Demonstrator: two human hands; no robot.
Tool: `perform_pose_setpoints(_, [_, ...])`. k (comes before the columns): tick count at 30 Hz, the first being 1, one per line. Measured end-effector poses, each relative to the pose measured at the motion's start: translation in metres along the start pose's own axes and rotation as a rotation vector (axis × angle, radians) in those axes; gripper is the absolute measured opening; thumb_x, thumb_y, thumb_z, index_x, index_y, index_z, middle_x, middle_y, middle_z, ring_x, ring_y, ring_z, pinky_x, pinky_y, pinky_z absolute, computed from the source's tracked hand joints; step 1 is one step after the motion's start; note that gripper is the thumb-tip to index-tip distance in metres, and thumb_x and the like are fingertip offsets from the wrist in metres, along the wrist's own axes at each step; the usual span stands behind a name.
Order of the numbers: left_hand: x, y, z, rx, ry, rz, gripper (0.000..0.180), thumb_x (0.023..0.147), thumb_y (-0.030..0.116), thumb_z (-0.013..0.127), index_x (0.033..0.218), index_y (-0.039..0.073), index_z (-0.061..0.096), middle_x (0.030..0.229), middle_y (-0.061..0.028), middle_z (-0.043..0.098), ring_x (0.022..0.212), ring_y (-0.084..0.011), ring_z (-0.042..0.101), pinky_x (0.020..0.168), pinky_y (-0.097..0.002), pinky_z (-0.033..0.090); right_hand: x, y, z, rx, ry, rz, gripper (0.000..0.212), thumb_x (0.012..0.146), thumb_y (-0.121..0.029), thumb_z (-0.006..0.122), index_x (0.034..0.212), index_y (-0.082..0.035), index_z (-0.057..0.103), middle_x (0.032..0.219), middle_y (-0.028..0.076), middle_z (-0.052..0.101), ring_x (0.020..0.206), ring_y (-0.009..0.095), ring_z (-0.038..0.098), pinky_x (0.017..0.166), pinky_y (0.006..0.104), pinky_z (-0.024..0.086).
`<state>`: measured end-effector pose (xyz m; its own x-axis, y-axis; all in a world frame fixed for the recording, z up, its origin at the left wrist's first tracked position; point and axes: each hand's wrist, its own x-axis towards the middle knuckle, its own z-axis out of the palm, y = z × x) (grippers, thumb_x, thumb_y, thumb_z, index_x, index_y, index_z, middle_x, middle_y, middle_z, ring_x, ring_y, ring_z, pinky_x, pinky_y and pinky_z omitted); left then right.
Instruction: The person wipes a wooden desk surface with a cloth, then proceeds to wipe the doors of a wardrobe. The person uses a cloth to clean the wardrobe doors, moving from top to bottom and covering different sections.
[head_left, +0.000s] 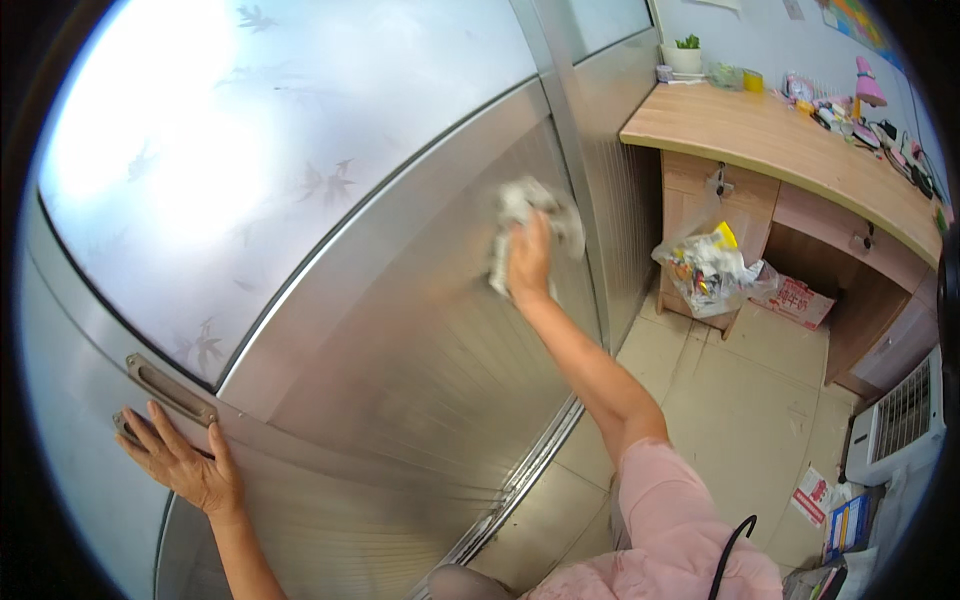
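- Landmark: the metal door panel (400,330), the brushed lower part of the door in front of you; every place below is given from it.
- Cloth (517,203): the pale, crumpled cloth lies at the panel's upper right corner, seemingly in contact with its face. Motion blur softens the outline, so you cannot tell a firm long axis.
- Right hand (530,258): yours is the nearer hand, already at the cloth. Its fingers grasp the cloth, whose bulk shows beyond the fingertips and to both sides; how tightly they close cannot be told.
- Key relation: the cloth sits between your right hand and the panel, with your forearm slanting up from the panel's lower right. In judgement, any further stroke depends on keeping the cloth flat between palm and metal.
- Room for movement: most of the panel's face extends left of and below the cloth; the upright post (578,180) stands just beside it, along the panel's right edge.
- Left hand (195,470): well apart from the cloth, past the panel's upper left end. Its fingers are spread over the door frame, grasping nothing that shows, just below the recessed handle (172,390); the fingertips overlap a second, darker fitting, though whether they press it cannot be told.
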<state>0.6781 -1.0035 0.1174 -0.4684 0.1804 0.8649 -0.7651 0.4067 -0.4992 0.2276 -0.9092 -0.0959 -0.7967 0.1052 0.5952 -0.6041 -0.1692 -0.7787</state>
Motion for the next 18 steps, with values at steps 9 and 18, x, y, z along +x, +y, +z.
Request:
perform_pose_setpoints(9, [-0.007,-0.001,0.007,0.073,0.018,0.026,0.066,0.093,0.052,0.043,0.145,0.012,0.032,0.153,-0.0146,0.023,0.140,-0.0406,0.015,0.113,-0.0544,0.014,0.014,0.052,-0.013,-0.153,0.041,-0.269,0.045,0.087,-0.012,0.055,0.130,-0.005,0.047,0.138,0.025,0.039,0.126,0.041,0.040,0.103,0.0428,0.037])
perform_pose_setpoints(18, [0.001,0.009,0.016,0.075,0.047,0.054,0.066,0.094,0.052,0.042,0.145,0.012,0.031,0.152,-0.0165,0.023,0.140,-0.0407,0.014,0.113,-0.0556,0.014,-0.188,0.157,-0.036,0.194,0.482,1.009,0.040,0.096,-0.013,0.047,0.135,-0.005,0.044,0.131,0.012,0.050,0.115,0.023,0.051,0.098,0.0340,0.039])
